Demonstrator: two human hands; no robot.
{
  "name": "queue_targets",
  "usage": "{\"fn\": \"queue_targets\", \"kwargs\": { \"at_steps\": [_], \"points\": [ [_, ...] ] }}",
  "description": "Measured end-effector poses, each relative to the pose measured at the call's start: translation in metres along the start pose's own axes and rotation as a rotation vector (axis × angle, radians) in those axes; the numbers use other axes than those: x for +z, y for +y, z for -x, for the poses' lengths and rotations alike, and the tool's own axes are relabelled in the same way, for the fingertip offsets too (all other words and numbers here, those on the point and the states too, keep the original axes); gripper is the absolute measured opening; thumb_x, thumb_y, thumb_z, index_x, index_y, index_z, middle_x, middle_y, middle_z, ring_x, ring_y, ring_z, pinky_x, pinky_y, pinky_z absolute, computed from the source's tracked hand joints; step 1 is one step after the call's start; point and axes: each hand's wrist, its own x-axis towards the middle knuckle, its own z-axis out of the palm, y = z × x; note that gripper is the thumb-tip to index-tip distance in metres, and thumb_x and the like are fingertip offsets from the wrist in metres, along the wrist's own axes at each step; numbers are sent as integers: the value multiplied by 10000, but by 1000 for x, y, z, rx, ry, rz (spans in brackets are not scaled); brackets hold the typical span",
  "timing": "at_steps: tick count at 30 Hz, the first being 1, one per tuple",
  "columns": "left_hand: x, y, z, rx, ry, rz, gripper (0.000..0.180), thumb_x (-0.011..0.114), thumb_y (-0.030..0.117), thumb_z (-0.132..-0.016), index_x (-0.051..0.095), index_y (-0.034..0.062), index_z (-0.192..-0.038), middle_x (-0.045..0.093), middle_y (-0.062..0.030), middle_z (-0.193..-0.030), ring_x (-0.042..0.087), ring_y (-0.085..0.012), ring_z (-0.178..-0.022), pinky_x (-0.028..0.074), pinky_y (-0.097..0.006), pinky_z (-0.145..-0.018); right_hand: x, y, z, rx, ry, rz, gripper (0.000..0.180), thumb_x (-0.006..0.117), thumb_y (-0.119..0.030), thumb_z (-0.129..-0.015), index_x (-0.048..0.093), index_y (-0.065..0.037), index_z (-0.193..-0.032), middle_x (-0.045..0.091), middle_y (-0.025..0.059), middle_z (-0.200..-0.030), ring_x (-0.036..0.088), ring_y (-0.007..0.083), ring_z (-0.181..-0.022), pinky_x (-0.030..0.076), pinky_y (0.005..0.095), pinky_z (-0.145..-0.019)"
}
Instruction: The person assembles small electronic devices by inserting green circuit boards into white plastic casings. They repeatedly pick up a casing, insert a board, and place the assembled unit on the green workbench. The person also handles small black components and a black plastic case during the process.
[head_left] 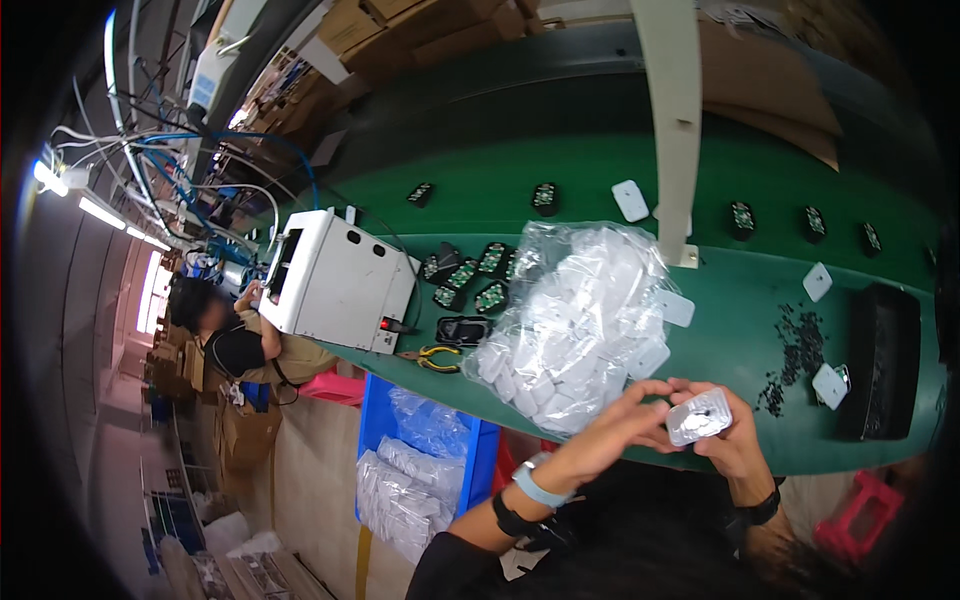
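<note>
Green table in front. My right hand curls round a white cover; my left hand, half open, is beside it. Squeezing too softly could drop it.

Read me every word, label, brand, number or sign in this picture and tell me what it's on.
No text here is legible.
Pale panel at upper left: bluish marks, too blurred to read.
Held white piece: no readable text.
White machine: any markings are too small to read.

Whitish, perhaps silvery piece; green worktable, blue crate, white machine, yellow-and-black pliers
</note>
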Motion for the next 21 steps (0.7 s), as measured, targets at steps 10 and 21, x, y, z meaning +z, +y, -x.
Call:
{"fn": "queue_targets", "kwargs": {
  "at_steps": [10,21],
  "points": [
    [-347,279,-91,599,1439,-1636,337,670,286,-880,690,14,-1078,697,-178,-1045,671,-314,-1010,541,-478,-921,2,-12,13,-23,131,-209,860,943,-249,-734,519,13,-1435,706,212,-1147,720,383,-1029,583,495,-926],
    [-482,321,-124,-273,1449,-1586,501,615,205,-929,523,40,-1393,338,-231,-1586,416,-462,-1410,432,-507,-1137,-8,-24,61,-243,445,-129,799,938,-265,-744,540,13,-1378,712,210,-1075,728,366,-917,602,483,-825]
  ]
}}
